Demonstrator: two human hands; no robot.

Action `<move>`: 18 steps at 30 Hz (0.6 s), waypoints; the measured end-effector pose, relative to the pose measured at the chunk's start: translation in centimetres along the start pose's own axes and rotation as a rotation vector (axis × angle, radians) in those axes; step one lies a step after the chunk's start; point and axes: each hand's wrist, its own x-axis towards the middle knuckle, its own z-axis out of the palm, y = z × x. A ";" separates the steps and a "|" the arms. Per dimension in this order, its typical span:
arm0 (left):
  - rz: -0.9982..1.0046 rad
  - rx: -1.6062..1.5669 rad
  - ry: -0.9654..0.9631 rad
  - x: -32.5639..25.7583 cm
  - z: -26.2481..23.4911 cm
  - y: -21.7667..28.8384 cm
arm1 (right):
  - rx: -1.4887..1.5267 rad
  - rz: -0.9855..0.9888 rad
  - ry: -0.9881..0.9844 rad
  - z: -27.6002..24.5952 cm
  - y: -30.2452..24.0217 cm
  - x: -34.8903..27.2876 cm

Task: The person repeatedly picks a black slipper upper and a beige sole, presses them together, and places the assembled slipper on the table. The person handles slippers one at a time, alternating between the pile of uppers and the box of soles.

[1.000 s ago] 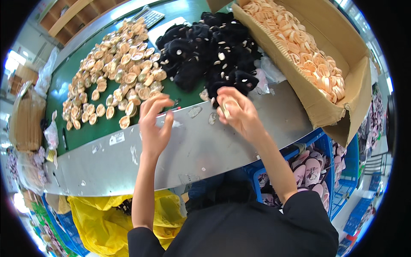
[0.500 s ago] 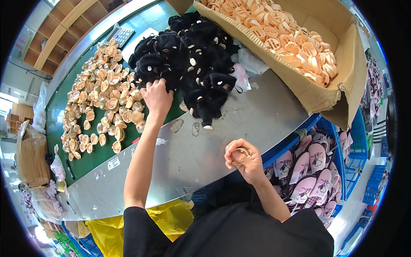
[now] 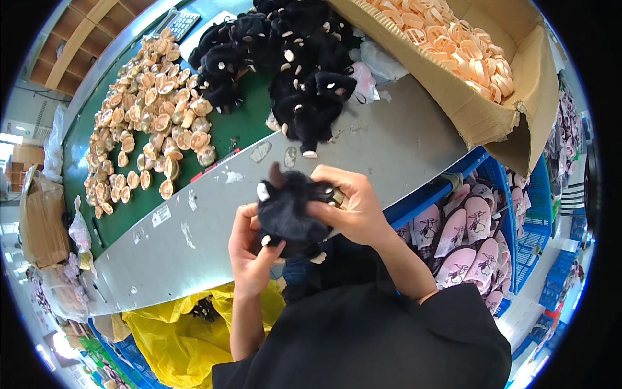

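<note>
A soft, black, furry plush toy point(image 3: 291, 220) is in the air between both hands, near the close edge of the green worktop with a grey metal strip point(image 3: 402, 129). The left hand point(image 3: 256, 256) has its grip around the toy's lower left side. The right hand point(image 3: 353, 207) has its grip on the right side, with a small, hard, gold-tan piece point(image 3: 337, 197), partly hidden. It seems best to keep the squishy body steady and fur off the piece. At twelve o'clock lies a floppy heap of black plush toys point(image 3: 311, 78); at ten, hollow, round tan shells point(image 3: 155, 104); between one and two, a stiff brown cardboard box point(image 3: 408, 71) of smooth peach loops point(image 3: 463, 58).
</note>
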 end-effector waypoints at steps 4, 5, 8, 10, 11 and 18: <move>0.009 -0.096 0.018 -1.8 1.5 0.5 | -0.157 -0.019 -0.057 1.1 -0.1 -0.8; -0.007 -0.073 0.064 -2.2 1.3 0.2 | -0.207 -0.020 -0.091 1.2 -0.4 -1.1; 0.027 -0.194 0.123 -3.1 0.5 -1.3 | -0.113 0.038 -0.077 2.0 -0.8 -2.0; 0.012 -0.411 0.065 -3.3 0.9 -0.9 | -0.046 0.048 -0.052 2.2 -1.1 -2.3; 0.004 -0.523 0.031 -3.3 1.3 -0.8 | -0.040 0.074 -0.054 2.3 -1.5 -2.4; -0.185 -0.506 -0.017 -4.0 0.8 -1.0 | 0.271 0.227 -0.061 2.6 -2.9 -2.6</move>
